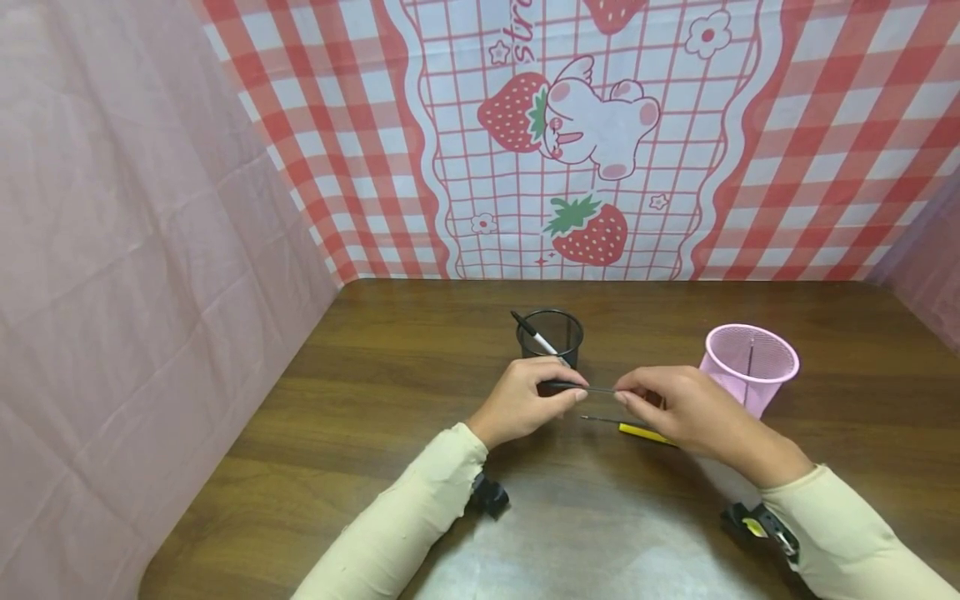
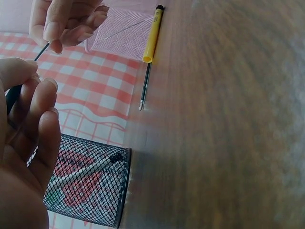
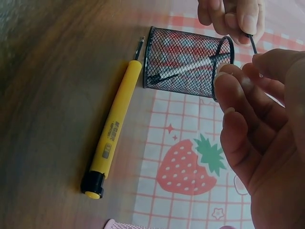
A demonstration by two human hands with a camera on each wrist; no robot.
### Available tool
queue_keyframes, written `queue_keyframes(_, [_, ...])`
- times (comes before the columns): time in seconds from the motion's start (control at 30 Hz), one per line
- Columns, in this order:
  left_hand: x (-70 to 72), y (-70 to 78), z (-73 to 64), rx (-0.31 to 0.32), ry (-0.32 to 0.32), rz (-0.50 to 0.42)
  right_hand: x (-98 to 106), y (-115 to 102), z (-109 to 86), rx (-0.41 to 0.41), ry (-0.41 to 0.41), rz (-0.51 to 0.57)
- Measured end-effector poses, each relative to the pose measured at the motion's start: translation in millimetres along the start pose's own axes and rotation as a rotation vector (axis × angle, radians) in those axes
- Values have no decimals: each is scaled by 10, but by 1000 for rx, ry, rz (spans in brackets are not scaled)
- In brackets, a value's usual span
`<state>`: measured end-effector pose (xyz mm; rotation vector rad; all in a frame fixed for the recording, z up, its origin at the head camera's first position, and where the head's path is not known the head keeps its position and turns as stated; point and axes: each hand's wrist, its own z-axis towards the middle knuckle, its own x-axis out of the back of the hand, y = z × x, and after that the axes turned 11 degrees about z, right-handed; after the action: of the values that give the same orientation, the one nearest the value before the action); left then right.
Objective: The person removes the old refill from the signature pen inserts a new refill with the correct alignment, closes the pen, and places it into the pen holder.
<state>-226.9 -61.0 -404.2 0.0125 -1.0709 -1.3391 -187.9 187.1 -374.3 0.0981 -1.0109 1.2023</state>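
Observation:
My left hand (image 1: 525, 400) grips a black pen barrel (image 1: 558, 384) between thumb and fingers. From the barrel a thin dark refill (image 1: 600, 389) runs across to my right hand (image 1: 693, 412), whose thumb and forefinger pinch its far end. The hands face each other above the table, a short gap apart. Below them lies a yellow pen (image 3: 116, 119) with a black end cap, its dark refill (image 3: 139, 47) sticking out of the open front.
Behind my left hand stands a black mesh cup (image 2: 90, 214) with a black-and-white marker (image 1: 542, 340) leaning in it. At the right, a pink mesh cup (image 1: 723, 375) holds a thin dark rod (image 1: 750, 358). A checkered strawberry cloth (image 1: 585, 233) hangs at the table's back edge.

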Motion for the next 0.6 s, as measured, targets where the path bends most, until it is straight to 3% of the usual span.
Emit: queue_keyframes(0.6, [-2, -3, 5, -16, 6, 5, -31, 1, -3, 0, 6, 11])
